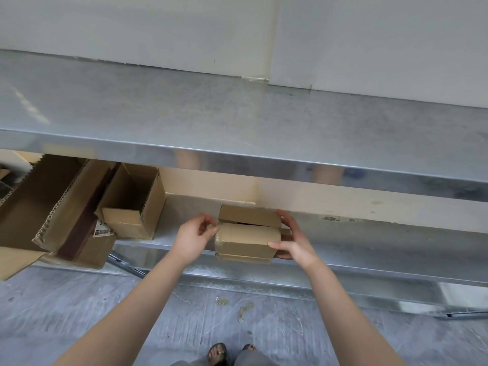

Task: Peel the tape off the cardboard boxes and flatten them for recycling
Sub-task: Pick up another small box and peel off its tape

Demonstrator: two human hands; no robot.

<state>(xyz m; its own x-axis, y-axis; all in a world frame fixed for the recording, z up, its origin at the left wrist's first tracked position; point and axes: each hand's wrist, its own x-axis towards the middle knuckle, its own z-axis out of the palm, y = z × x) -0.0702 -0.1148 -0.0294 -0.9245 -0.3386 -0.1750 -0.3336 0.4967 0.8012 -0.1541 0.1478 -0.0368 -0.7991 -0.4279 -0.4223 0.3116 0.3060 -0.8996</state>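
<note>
A small brown cardboard box [247, 237] is held in the air in front of the lower metal shelf [369, 233], its top flaps partly open. My right hand [291, 240] grips its right end, thumb on the front face and fingers behind. My left hand [194, 237] pinches a piece of clear tape [213, 228] at the box's upper left corner. Glossy tape still covers the box's left edge.
An open small box [132, 204] and larger opened cardboard boxes [52, 207] lie on the lower shelf at left. A broad metal shelf top [237, 114] spans the view above. Crumpled tape scraps [244, 309] lie on the grey floor near my sandalled feet [217, 353].
</note>
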